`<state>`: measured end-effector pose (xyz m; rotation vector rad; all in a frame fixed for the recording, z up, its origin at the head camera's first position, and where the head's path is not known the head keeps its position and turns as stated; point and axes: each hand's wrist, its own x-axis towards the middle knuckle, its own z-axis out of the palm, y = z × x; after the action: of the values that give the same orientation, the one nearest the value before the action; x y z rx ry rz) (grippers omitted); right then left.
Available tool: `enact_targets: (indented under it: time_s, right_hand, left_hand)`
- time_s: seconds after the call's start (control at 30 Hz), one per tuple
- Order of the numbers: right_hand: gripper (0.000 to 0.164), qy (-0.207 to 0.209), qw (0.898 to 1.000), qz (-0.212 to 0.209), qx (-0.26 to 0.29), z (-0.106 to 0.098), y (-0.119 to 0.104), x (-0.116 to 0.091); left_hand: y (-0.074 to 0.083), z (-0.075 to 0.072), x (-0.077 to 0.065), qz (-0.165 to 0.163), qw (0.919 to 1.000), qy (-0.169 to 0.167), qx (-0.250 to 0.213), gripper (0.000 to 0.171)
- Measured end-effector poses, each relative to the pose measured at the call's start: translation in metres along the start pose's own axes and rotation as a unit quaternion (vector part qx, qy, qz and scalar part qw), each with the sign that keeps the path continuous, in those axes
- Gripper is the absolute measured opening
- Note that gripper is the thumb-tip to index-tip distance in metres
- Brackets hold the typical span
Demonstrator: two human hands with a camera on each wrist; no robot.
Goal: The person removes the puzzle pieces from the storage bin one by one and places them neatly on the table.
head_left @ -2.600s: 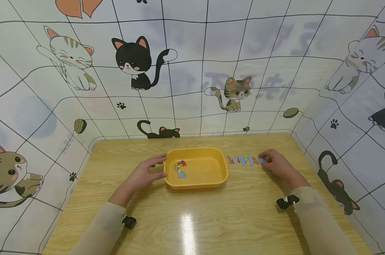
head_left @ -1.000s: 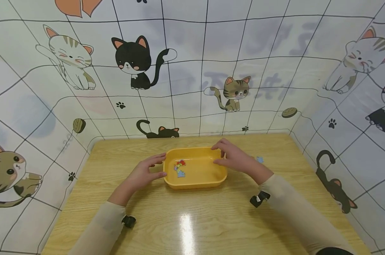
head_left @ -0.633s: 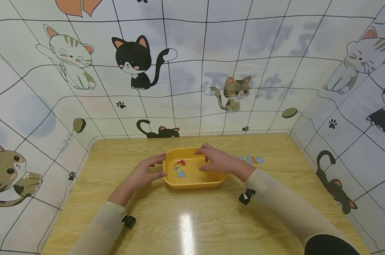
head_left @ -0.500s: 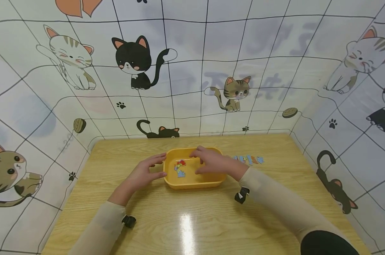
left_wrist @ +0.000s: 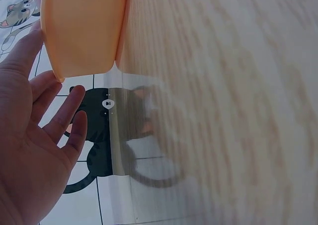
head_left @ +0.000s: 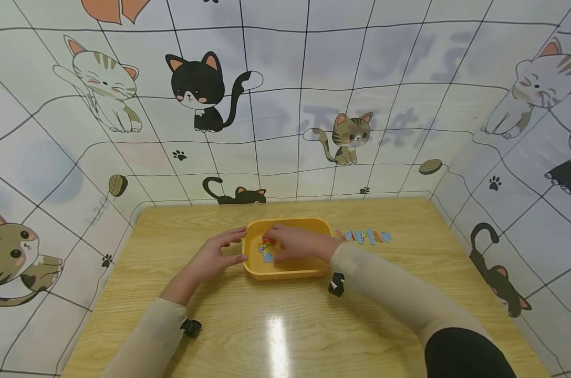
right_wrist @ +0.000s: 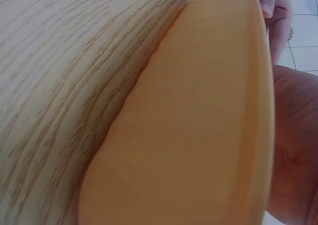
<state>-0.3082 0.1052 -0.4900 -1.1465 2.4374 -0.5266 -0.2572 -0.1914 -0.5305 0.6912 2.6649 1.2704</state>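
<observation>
A yellow plastic tray (head_left: 285,275) stands on the wooden table. My left hand (head_left: 211,255) touches its left rim with fingers and thumb spread; the left wrist view shows this hand (left_wrist: 30,145) beside the tray's wall (left_wrist: 84,31), some fingers straight. My right hand (head_left: 300,243) reaches into the tray over its right end, thumb and index finger apart, close by several flat colourful puzzle pieces (head_left: 268,257) at the left end. It partly covers them. In the right wrist view the tray's side wall (right_wrist: 184,115) hides the fingers of the right hand (right_wrist: 293,150).
Right of the tray, several blue and orange puzzle pieces (head_left: 359,237) lie in a row on the table (head_left: 219,325). A cat-patterned cloth wall (head_left: 276,121) closes off the back and both sides. Each wrist carries a small black device (head_left: 191,328).
My right hand has gone from the right end of the row of puzzle pieces leftwards into the tray, up to the pieces there. The left hand and the tray have hardly moved.
</observation>
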Motion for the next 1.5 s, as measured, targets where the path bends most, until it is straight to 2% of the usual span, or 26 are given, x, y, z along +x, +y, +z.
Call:
enact_targets:
  time_s: [0.2, 0.37, 0.67, 0.9, 1.2, 1.5]
  right_hand:
    - [0.071, -0.018, 0.999, 0.007, -0.034, 0.008, 0.001, 0.016]
    - [0.067, -0.03, 0.998, 0.018, -0.057, 0.012, -0.001, 0.022]
    - [0.063, -0.042, 0.998, 0.017, -0.042, 0.013, 0.004, 0.027]
    - [0.067, -0.067, 0.997, 0.015, -0.038, 0.007, 0.01, 0.031]
    - [0.064, -0.06, 0.998, -0.001, -0.017, 0.006, 0.015, 0.03]
    - [0.061, -0.052, 0.998, -0.019, -0.026, 0.007, 0.018, 0.026]
  left_hand:
    - [0.0, 0.0, -0.001, 0.003, 1.0, 0.003, 0.001, 0.07]
    - [0.0, 0.0, -0.001, 0.009, 1.0, 0.003, 0.001, 0.071]
    - [0.002, -0.001, -0.001, 0.012, 0.9999, 0.003, -0.005, 0.071]
    - [0.001, -0.001, 0.0, 0.009, 0.9999, 0.002, -0.004, 0.07]
    - [-0.002, -0.001, 0.0, 0.001, 1.0, 0.002, -0.007, 0.068]
    - [0.001, -0.001, 0.0, 0.004, 1.0, 0.0, -0.006, 0.07]
